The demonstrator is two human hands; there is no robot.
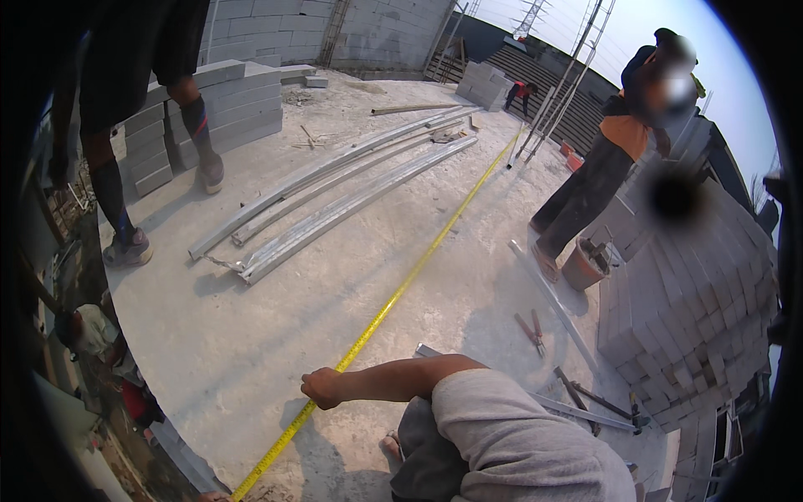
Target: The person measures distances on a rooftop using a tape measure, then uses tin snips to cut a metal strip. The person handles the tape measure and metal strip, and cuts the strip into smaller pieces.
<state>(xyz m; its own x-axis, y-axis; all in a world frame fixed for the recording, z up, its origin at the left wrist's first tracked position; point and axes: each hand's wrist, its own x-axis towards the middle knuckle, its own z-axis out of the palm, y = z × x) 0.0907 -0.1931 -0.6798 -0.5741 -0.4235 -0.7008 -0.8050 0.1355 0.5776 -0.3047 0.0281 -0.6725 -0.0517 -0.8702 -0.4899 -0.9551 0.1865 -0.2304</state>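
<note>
A long yellow tape measure [400, 294] runs taut across the pale concrete floor, from the lower left edge toward the far back. My right hand [322, 389] is closed on it near the lower middle, with my forearm reaching in from the right out of a grey sleeve. At the bottom edge a small part of my left hand [216, 497] shows against the tape's near end; most of that hand is cut off. My bent knee [431, 456] and part of a foot are beside the tape.
Metal channels [351, 184] lie left of the tape. Pliers [533, 333], a metal strip [552, 305] and a bucket [585, 266] are to the right, before stacked blocks [686, 293]. One person [619, 142] stands right, another [196, 125] left; a third [520, 92] bends at the back.
</note>
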